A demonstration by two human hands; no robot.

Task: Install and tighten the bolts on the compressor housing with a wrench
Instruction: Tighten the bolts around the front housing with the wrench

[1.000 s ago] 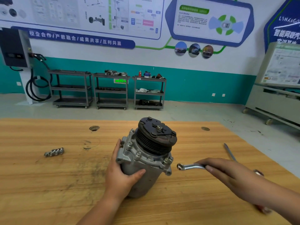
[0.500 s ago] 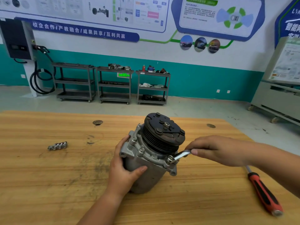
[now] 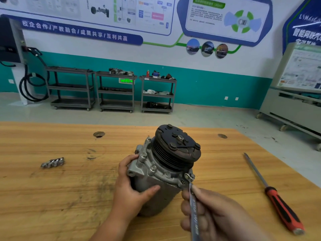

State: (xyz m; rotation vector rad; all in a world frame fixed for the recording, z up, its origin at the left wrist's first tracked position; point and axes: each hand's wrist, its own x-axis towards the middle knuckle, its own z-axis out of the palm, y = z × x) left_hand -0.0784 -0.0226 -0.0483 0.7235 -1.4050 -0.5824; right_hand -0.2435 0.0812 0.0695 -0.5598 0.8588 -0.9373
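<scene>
Wooden plank surface [image 3: 52, 197], pretty scuffed and stained, and the grey cast-metal compressor with the black ribbed pulley [image 3: 165, 193] stands on it about dead centre, tipped so the pulley face points up toward 1 o'clock.

Left hand [image 3: 132, 190] is wrapped around the housing from the 9 o'clock side. The thumb lies across the front of the body and the fingers curl up behind the flange, so it's properly gripping the thing.

Right hand [image 3: 213, 216] comes in from 5 o'clock, fingers curled around the slim silver ring wrench [image 3: 193, 211]. The wrench's ring end sits over the small silver flange bolt [image 3: 187, 175] at the flange's 4 o'clock corner. The shaft runs from there straight back down through the hand, a bit blurry up close.

A few more bolt heads show around the flange on the 9 to 11 o'clock side.

Off at 3 o'clock from the compressor, well apart from it, a long screwdriver with a red and black handle [image 3: 278, 202] lies flat on the wood, tip pointing to 11 o'clock. Over at 9 o'clock there's a little row of shiny metal pieces [image 3: 52, 162]; can't tell exactly what they are.
</scene>
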